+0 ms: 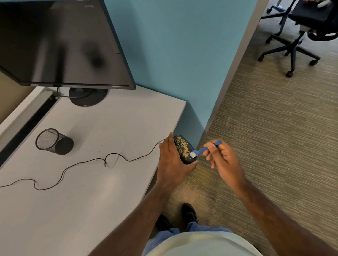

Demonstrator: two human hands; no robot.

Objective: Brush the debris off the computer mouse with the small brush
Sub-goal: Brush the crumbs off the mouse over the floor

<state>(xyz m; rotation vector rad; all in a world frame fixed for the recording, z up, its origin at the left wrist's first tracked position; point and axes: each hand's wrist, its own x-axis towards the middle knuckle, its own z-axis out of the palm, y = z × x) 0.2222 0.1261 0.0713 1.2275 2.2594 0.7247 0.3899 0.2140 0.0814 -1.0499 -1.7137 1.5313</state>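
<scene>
The mouse (182, 149) is held up off the right edge of the worktop (98, 131), out over the carpet (271, 133), its black back thick with tan debris (181, 147). The left hand (172, 162) cups it from the side, grip closed round the body. The right hand (222, 160) pinches the blue handle of the brush (201, 150) between thumb and fingertips, a narrow grip, and the white bristles sit at the mouse's near corner, touching or nearly so.

What could go wrong, as I judge it: the crumbs will drop straight onto the carpet, and likely onto the shoes (188, 212) below. A hard flick could scatter them back over the worktop. The brush is held lightly near its end, so it could twist or slip out if pressed. The cord (100, 160) trails slack across the worktop in loops; a tug on the mouse could drag it toward the mesh cup (53, 141), which looks tipped over.

Count: one mouse, one brush, one cord, one mesh cup, one monitor (54, 42), two hands. At least one office chair (303, 25) stands well apart across the carpet.
</scene>
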